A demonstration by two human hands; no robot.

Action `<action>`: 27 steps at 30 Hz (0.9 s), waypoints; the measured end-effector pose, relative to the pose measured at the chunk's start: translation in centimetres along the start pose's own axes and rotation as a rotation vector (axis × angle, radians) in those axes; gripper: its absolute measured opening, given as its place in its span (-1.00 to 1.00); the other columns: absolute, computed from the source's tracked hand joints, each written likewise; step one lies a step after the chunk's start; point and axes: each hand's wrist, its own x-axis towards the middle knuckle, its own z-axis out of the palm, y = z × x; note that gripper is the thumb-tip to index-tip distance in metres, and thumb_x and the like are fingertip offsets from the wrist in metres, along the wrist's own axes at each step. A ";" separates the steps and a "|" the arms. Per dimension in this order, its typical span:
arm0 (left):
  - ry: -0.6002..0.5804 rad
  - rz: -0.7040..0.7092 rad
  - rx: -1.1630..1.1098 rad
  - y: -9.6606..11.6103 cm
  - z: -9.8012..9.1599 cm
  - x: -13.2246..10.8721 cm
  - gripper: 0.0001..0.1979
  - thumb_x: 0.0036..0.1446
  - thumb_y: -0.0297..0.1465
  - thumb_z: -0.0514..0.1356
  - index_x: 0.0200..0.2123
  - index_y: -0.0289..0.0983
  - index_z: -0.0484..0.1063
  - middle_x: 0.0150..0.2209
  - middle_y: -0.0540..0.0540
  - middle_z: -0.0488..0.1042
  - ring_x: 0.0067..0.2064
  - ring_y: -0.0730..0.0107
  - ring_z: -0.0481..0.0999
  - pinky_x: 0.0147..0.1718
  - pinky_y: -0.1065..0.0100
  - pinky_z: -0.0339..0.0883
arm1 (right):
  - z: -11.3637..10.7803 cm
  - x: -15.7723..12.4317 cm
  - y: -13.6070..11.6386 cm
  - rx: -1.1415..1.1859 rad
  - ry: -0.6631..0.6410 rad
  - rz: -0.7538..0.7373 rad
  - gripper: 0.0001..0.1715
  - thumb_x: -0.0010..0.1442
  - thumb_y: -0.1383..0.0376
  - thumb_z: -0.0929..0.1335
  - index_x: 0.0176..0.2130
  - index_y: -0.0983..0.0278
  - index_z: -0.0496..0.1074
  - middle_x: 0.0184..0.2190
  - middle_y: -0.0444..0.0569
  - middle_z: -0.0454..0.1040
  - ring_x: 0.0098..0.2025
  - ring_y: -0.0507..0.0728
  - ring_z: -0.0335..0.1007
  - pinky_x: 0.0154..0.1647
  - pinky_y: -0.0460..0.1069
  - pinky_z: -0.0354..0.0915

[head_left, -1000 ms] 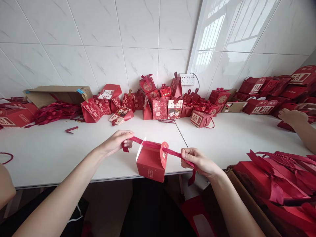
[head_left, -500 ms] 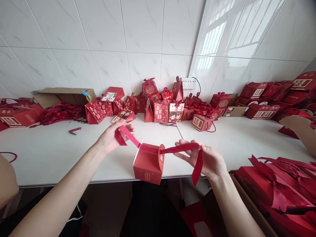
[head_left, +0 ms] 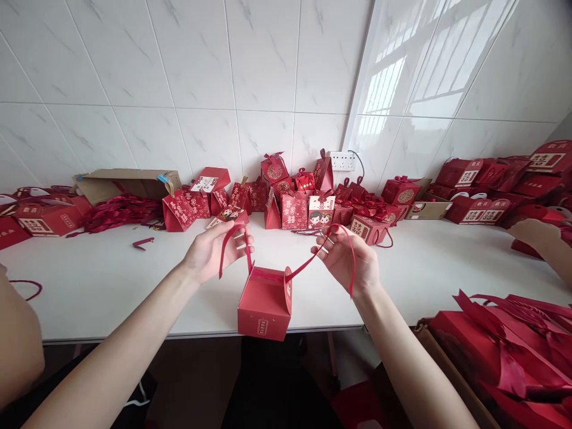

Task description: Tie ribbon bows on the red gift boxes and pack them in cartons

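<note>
In front of me a red gift box (head_left: pixel 263 302) sits at the table's front edge, its lower front jutting slightly past it. A red ribbon (head_left: pixel 308 262) runs through the top of the box and comes out on both sides. My left hand (head_left: pixel 217 250) pinches one end up and to the left of the box, with a tail hanging down. On the other side my right hand (head_left: pixel 348 256) pinches the opposite end, its tail draped over the palm. Both lengths rise from the box to my fingers. Neither hand touches the box itself.
Finished red boxes (head_left: pixel 295 210) stand along the tiled wall. A cardboard box (head_left: pixel 129 176) lies behind loose ribbons (head_left: pixel 123 213). Ribbon-tied boxes (head_left: pixel 473 345) fill a carton at lower right. Another person's hand (head_left: pixel 534 235) rests at the right edge; someone's arm (head_left: pixel 20 351) is at left.
Both hands have risen and my right hand has moved inward, to the left. The ribbon ends now slant upward from the box instead of stretching out sideways. The camera view has tilted up slightly.
</note>
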 end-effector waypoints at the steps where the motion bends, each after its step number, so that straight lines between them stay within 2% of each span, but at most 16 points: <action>1: -0.009 0.001 -0.010 0.0 0.2 0.0 -0.86 -0.09 -0.40 0.25 -0.57 -0.36 0.43 -0.46 -0.08 0.41 -0.42 0.37 0.41 -0.42 0.32 0.40 | 0.2 0.1 0.2 -0.027 -0.012 -0.010 -0.94 -0.11 0.29 0.42 -0.51 0.22 0.44 -0.48 -0.11 0.43 -0.43 0.06 0.35 -0.35 0.00 0.37; 5: -0.038 0.019 -0.057 0.3 1.2 0.5 -0.86 -0.16 -0.45 0.16 -0.54 -0.40 0.49 -0.41 -0.18 0.45 -0.41 0.31 0.43 -0.43 0.27 0.39 | 0.7 0.4 1.1 -0.086 -0.070 -0.016 -0.88 -0.06 0.27 0.47 -0.46 0.25 0.48 -0.46 -0.13 0.43 -0.47 0.02 0.36 -0.39 -0.03 0.37; 8: -0.061 0.088 -0.064 0.6 1.7 1.1 -0.85 -0.22 -0.54 0.15 -0.53 -0.40 0.52 -0.40 -0.16 0.46 -0.41 0.34 0.43 -0.43 0.30 0.38 | 0.8 0.6 2.0 -0.097 -0.100 -0.006 -0.84 -0.05 0.26 0.49 -0.45 0.25 0.46 -0.45 -0.15 0.43 -0.48 0.00 0.36 -0.42 -0.05 0.37; 11: -0.101 0.136 -0.019 0.7 2.2 1.7 -0.88 -0.16 -0.61 0.20 -0.50 -0.37 0.52 -0.43 -0.07 0.45 -0.42 0.45 0.43 -0.45 0.40 0.35 | 0.7 1.0 2.6 -0.091 -0.079 -0.023 -0.80 -0.04 0.25 0.49 -0.43 0.23 0.41 -0.49 -0.21 0.39 -0.53 -0.03 0.34 -0.47 -0.08 0.34; 15: -0.134 0.135 0.068 0.2 2.8 2.2 -0.87 -0.12 -0.58 0.30 -0.41 -0.32 0.54 -0.44 -0.03 0.46 -0.45 0.53 0.40 -0.50 0.48 0.31 | 0.6 1.9 2.1 -0.091 -0.021 -0.078 -0.68 -0.08 0.21 0.51 -0.29 0.20 0.42 -0.54 -0.23 0.37 -0.60 -0.04 0.29 -0.57 -0.11 0.28; 20: -0.165 0.139 0.157 -0.6 2.8 2.1 -0.78 -0.13 -0.53 0.34 -0.31 -0.27 0.54 -0.46 -0.01 0.44 -0.47 0.54 0.38 -0.50 0.46 0.30 | 1.1 2.7 0.6 -0.194 -0.053 -0.093 -0.67 -0.07 0.14 0.50 -0.53 0.30 0.38 -0.61 -0.19 0.34 -0.62 -0.05 0.26 -0.66 -0.14 0.20; 27: -0.175 0.255 0.289 -1.2 3.7 2.3 -0.70 -0.07 -0.48 0.31 -0.18 -0.26 0.50 -0.42 -0.04 0.47 -0.41 0.47 0.42 -0.40 0.40 0.32 | 2.2 3.3 -0.4 -0.276 -0.105 -0.086 -0.66 -0.02 0.13 0.48 -0.52 0.29 0.35 -0.59 -0.18 0.38 -0.57 -0.03 0.34 -0.60 -0.14 0.28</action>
